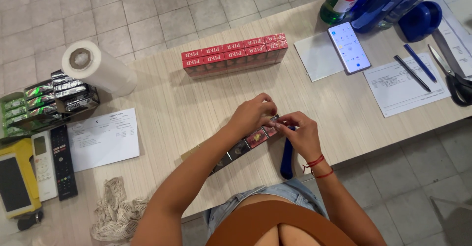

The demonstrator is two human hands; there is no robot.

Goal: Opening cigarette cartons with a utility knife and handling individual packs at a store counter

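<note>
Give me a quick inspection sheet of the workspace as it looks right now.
Surface: pale wood-grain table.
Job's things: row of small packs lying under both hands.
Clutter: red cartons, film roll, phone, papers, remotes, pens, scissors, blue cutter.
Grippers: left hand and right hand pinch the row's far end.
Cables: nothing seen.
Surroundings: tiled floor.

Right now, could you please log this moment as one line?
left hand: on row of small packs | right hand: pinching the row's end | blue tool: on table | red cartons: stacked behind
</note>
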